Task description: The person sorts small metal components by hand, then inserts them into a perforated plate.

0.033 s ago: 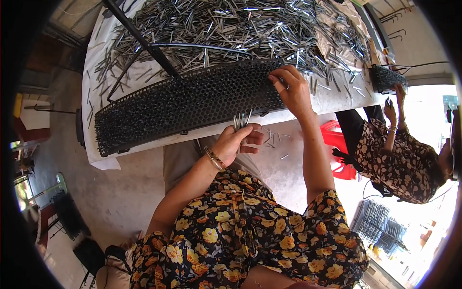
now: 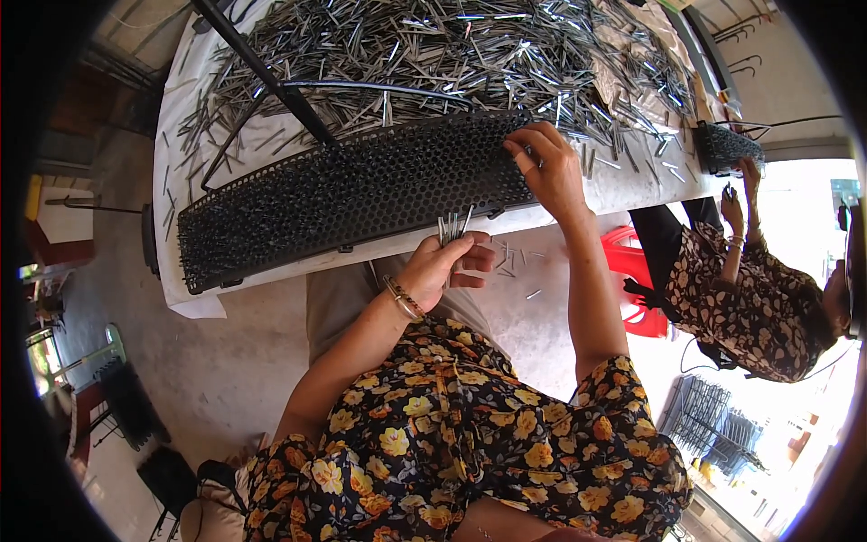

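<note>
My left hand (image 2: 442, 264), with a bracelet at the wrist, is shut around a small bundle of thin metal pins (image 2: 449, 228) just below the table's edge. My right hand (image 2: 549, 170) is at the right end of a long black perforated grille (image 2: 343, 194), its fingertips pinched on a pin at the holes. The grille lies along the front of a white-covered table (image 2: 632, 185). Behind it spreads a large heap of loose metal pins (image 2: 433, 50).
A black rod (image 2: 271, 79) slants across the heap. At the right another person (image 2: 750, 294) sits with a hand at a smaller black grille (image 2: 727, 144). A red stool (image 2: 632, 271) stands between us. Loose pins (image 2: 517, 262) lie on the concrete floor; wire racks (image 2: 713, 425) stand lower right.
</note>
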Motion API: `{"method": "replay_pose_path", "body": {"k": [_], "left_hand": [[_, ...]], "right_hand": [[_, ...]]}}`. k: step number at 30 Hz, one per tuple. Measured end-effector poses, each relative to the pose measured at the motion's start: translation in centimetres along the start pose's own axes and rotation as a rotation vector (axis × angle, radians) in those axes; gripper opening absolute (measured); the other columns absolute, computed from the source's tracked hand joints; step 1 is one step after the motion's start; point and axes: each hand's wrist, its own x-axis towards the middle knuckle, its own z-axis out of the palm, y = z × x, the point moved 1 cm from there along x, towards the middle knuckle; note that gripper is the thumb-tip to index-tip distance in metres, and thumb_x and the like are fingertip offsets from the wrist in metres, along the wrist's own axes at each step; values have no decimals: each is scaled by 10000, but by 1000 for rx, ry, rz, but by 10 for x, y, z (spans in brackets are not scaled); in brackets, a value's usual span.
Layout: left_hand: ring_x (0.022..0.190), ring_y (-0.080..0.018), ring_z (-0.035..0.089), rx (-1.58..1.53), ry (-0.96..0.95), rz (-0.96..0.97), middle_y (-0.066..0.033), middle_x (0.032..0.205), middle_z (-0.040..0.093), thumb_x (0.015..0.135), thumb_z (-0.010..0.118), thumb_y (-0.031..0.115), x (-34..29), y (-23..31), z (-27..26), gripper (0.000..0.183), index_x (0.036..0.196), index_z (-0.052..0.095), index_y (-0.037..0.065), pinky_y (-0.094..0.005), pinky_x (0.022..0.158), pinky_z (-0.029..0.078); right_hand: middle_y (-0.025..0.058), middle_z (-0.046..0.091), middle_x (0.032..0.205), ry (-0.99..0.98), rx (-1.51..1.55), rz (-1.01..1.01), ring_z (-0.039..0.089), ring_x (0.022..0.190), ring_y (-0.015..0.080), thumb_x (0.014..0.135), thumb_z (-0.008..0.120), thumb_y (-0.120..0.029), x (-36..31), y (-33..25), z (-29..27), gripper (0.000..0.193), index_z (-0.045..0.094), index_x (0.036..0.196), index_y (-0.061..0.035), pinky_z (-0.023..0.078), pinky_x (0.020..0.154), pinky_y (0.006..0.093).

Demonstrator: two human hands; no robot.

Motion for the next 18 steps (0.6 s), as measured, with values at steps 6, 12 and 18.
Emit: {"method": "replay_pose_path", "body": {"k": [6,12,18], "left_hand": [[842,-164,633,8,1,1,-97,953,641,947,436,230,0,0,0,305,1124,559,14,-298,659,556],[860,-161,626,37,-52,43,-96,982,633,944,449,245,-4,3,5,317,1144,552,22,-289,685,542],[875,-170,621,-52,9,26,-109,989,630,947,442,245,8,2,2,318,1148,539,18,-316,727,535]], "right_hand": [[91,599,847,-5,-83,1,589,644,227,812,627,-71,5,-8,-6,84,633,878,-19,462,560,310],[85,634,802,28,51,144,595,636,186,817,628,-94,10,-17,-28,101,629,888,-21,456,562,289],[66,644,730,89,188,335,557,563,107,824,624,-108,2,-1,-43,116,633,891,-13,433,523,246]]}}
